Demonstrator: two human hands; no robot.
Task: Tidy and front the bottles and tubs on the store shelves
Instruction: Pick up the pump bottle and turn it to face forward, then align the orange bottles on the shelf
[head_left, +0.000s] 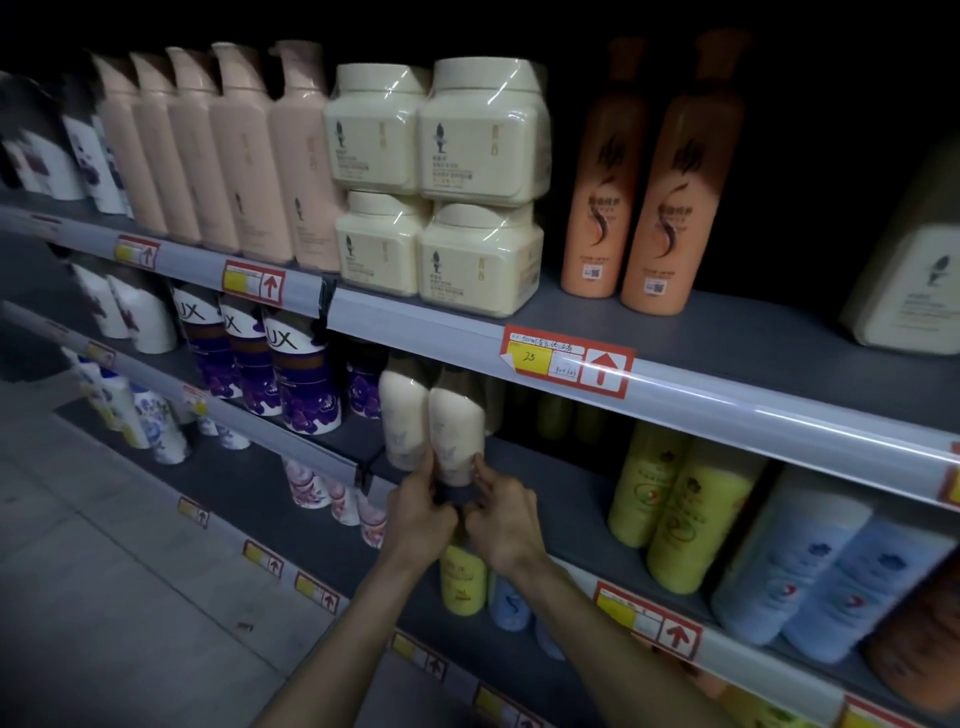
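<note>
Two cream bottles with brown tops stand side by side on the middle shelf. Both my hands hold the right one (456, 426) at its base: my left hand (421, 512) grips its left side and my right hand (501, 519) its right side. The left cream bottle (401, 421) touches it. On the top shelf stand pink pump bottles (244, 150), stacked cream tubs (441, 182) wrapped in film, and two orange-brown bottles (649, 176).
Purple and white LUX bottles (298, 374) stand left of the cream pair. Yellow bottles (675, 499) and light blue bottles (821, 566) stand to the right, with bare shelf between. A price rail (566, 358) runs overhead. Grey floor lies at the lower left.
</note>
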